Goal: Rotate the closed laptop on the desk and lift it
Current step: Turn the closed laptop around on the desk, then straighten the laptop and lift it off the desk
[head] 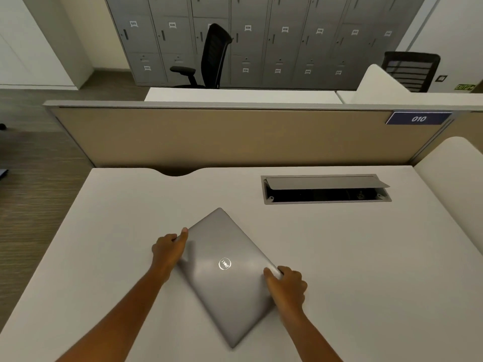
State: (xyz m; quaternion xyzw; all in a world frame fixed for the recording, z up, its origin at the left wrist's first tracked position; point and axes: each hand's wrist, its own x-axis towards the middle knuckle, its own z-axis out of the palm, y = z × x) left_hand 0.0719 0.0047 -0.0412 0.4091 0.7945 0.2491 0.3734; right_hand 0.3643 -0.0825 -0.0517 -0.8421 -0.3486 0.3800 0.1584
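A closed silver laptop (227,278) with a round logo on its lid lies on the white desk (366,270), turned diagonally so one corner points away from me and one toward me. My left hand (168,250) grips its left edge, thumb on the lid. On the opposite side, my right hand (287,286) holds the right corner, thumb on top and fingers curled around the edge. I cannot tell whether the laptop rests on the desk or is slightly raised.
An open cable hatch (325,189) with a grey flap is set in the desk at the back right. A tan partition (235,137) with a "010" label (418,118) bounds the far edge. Black chairs (213,56) and grey lockers (287,35) stand beyond.
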